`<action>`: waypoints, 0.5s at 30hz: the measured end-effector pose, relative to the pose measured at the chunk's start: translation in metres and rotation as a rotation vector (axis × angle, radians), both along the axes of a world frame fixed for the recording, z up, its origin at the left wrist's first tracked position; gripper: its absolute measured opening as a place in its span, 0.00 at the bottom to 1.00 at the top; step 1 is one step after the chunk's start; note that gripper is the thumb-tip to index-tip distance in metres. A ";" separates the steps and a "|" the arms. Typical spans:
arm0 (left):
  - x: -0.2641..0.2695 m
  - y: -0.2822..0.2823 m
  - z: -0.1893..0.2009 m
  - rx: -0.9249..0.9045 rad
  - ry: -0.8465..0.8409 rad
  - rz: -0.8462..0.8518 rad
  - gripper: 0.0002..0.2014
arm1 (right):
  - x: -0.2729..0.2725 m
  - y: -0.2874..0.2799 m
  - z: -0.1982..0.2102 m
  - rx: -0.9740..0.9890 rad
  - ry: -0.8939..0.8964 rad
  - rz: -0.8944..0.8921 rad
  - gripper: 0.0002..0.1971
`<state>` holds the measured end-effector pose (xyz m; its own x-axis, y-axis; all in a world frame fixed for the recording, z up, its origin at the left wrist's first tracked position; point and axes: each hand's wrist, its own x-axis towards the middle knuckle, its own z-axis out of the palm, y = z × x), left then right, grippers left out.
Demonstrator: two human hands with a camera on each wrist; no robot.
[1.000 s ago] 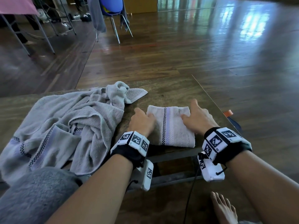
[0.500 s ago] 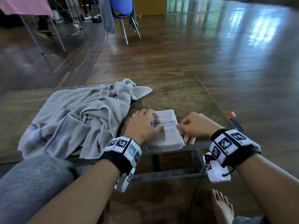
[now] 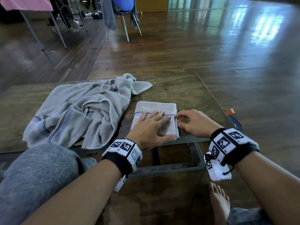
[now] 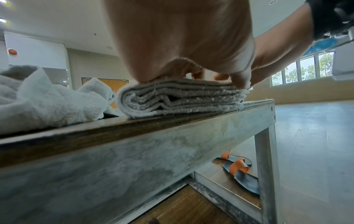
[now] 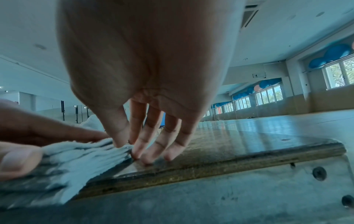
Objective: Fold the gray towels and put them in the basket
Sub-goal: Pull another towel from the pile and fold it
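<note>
A gray towel (image 3: 155, 106), folded into a small thick rectangle with a checked stripe, lies near the front right of the low wooden table (image 3: 186, 93). My left hand (image 3: 151, 125) lies flat on top of it with fingers spread, pressing it down. The left wrist view shows the stacked layers of the towel (image 4: 178, 98) under the palm (image 4: 182, 45). My right hand (image 3: 188, 121) is at the towel's right edge. Its thumb (image 5: 117, 136) sits on top of that edge (image 5: 76, 157) and the index fingertip is against its side, pinching it. The other fingertips rest on the table. No basket is in view.
A heap of unfolded gray towels (image 3: 78, 114) covers the table's left half. Sandals (image 4: 239, 171) lie on the floor under the table's right end. My knee (image 3: 35, 176) and bare foot (image 3: 219, 202) are near the front edge. A blue chair (image 3: 123, 7) stands far behind.
The wide folded towel has been folded over once more into a narrower stack. My left hand moved onto its top, and my right hand came in to its right edge.
</note>
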<state>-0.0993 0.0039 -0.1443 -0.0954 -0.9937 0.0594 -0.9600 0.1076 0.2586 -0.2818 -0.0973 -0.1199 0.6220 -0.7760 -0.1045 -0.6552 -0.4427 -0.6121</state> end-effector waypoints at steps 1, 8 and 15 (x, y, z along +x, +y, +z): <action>-0.001 0.000 0.001 -0.003 0.025 -0.016 0.35 | 0.000 -0.001 0.000 0.000 0.000 -0.001 0.15; -0.009 -0.004 0.012 -0.101 0.363 -0.084 0.18 | -0.001 -0.002 0.001 0.005 0.006 0.019 0.14; -0.023 -0.006 0.009 -0.158 0.394 -0.128 0.17 | -0.001 -0.002 0.002 0.019 -0.006 0.040 0.11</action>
